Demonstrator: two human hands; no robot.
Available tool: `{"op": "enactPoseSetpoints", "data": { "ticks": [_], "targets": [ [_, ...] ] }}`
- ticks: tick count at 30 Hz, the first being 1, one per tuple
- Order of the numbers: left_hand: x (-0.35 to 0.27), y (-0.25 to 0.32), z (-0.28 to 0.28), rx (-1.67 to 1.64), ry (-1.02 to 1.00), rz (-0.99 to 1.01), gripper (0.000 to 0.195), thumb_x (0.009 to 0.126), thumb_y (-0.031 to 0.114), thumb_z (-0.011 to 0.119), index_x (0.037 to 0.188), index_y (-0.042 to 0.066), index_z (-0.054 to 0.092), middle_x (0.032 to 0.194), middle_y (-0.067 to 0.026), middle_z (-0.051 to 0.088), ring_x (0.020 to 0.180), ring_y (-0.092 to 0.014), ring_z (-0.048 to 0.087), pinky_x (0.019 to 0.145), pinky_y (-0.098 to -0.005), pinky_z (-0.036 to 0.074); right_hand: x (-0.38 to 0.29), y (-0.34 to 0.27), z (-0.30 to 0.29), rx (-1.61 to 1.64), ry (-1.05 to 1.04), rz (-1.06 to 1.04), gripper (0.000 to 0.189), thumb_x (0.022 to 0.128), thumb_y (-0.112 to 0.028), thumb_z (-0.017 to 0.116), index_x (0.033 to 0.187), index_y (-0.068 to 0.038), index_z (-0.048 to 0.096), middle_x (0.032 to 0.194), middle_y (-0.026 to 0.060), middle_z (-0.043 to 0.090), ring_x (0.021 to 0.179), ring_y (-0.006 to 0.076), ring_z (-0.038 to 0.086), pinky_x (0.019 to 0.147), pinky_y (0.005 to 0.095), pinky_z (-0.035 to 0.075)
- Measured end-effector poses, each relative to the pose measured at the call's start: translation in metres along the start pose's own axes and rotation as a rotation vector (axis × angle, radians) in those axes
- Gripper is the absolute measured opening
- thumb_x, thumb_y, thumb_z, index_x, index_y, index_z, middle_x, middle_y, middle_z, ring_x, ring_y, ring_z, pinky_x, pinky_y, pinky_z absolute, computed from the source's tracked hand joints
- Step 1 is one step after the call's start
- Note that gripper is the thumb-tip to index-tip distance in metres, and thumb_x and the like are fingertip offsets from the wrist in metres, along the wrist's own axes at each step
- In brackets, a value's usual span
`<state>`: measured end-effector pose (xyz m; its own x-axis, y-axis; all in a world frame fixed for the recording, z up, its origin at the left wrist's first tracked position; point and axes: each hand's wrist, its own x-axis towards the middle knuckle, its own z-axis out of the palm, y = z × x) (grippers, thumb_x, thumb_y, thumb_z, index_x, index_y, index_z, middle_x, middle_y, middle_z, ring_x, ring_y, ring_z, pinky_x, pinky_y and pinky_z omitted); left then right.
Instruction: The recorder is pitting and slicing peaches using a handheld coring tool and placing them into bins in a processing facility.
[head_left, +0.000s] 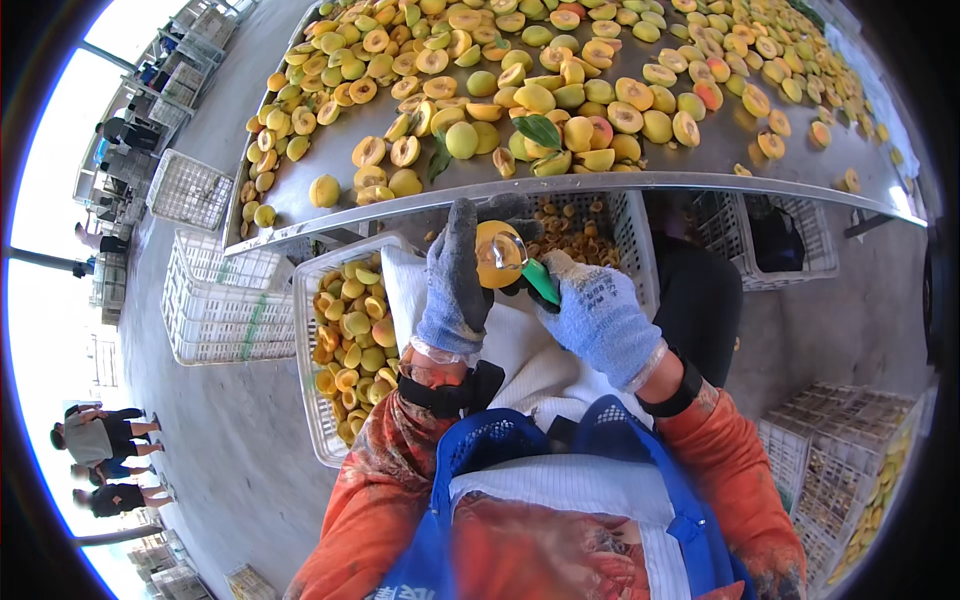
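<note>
My left hand (459, 281), in a blue and grey work glove, holds a halved yellow peach (499, 253) with its cut face up. My right hand (596, 319), gloved alike, grips the green handle of a pitting tool (538, 279). The tool's curved metal loop lies against the middle of the cut face. Both hands are over my lap, just below the near rim of a metal table (525, 185) strewn with halved peaches and some green leaves. Under that rim, partly behind my hands, a crate holds many brown pits (570, 229).
On the left, a white plastic crate (301, 337) holds peach halves. Beyond it stand stacked white crates (225, 300). A crate with a black bag (776, 240) is under the table at right, and more stacked crates (840, 442) stand lower right. Several people are far left.
</note>
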<state>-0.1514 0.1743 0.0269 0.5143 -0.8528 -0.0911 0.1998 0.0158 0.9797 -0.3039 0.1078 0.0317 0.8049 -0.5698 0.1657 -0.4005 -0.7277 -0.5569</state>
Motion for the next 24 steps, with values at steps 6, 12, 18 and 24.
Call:
{"op": "enactPoseSetpoints", "data": {
  "ticks": [6, 12, 18, 24],
  "targets": [
    [-0.016, 0.016, 0.016, 0.369, 0.067, 0.286, 0.035, 0.095, 0.027, 0.043, 0.104, -0.004, 0.056, 0.087, -0.0134, 0.063, 0.081, -0.02, 0.064, 0.068, -0.029, 0.054, -0.014, -0.008, 0.008, -0.049, -0.013, 0.046, 0.022, 0.078, -0.026, 0.061, 0.086, -0.006, 0.056, 0.066, 0.0127, 0.06, 0.061, 0.0305, 0.062, 0.056, 0.0394, 0.048],
    [-0.024, 0.016, 0.027, 0.143, 0.169, 0.197, 0.034, 0.094, 0.028, 0.046, 0.098, -0.003, 0.06, 0.08, -0.01, 0.063, 0.072, -0.016, 0.062, 0.065, -0.0252, 0.05, -0.026, -0.013, 0.018, 0.149, -0.046, 0.054, 0.024, 0.079, -0.024, 0.061, 0.092, -0.006, 0.055, 0.065, 0.015, 0.06, 0.06, 0.0317, 0.061, 0.057, 0.0401, 0.048],
    [-0.015, -0.017, 0.023, 0.326, 0.231, 0.341, 0.03, 0.093, 0.025, 0.047, 0.098, -0.002, 0.06, 0.078, -0.0062, 0.061, 0.068, -0.012, 0.056, 0.059, -0.0254, 0.046, -0.022, -0.013, 0.004, 0.662, -0.354, 0.377, 0.024, 0.075, -0.023, 0.064, 0.09, -0.005, 0.057, 0.064, 0.0094, 0.061, 0.058, 0.0196, 0.061, 0.056, 0.0319, 0.048],
    [-0.005, 0.009, 0.018, 0.013, 0.033, -0.145, 0.026, 0.092, 0.022, 0.05, 0.097, 0.0, 0.063, 0.074, -0.0067, 0.062, 0.06, -0.013, 0.055, 0.055, -0.0247, 0.044, -0.028, -0.011, -0.006, 1.016, -0.532, 0.468, 0.019, 0.08, -0.021, 0.054, 0.08, -0.001, 0.055, 0.055, 0.0078, 0.055, 0.047, 0.0161, 0.056, 0.046, 0.0299, 0.045]
  ]
}}
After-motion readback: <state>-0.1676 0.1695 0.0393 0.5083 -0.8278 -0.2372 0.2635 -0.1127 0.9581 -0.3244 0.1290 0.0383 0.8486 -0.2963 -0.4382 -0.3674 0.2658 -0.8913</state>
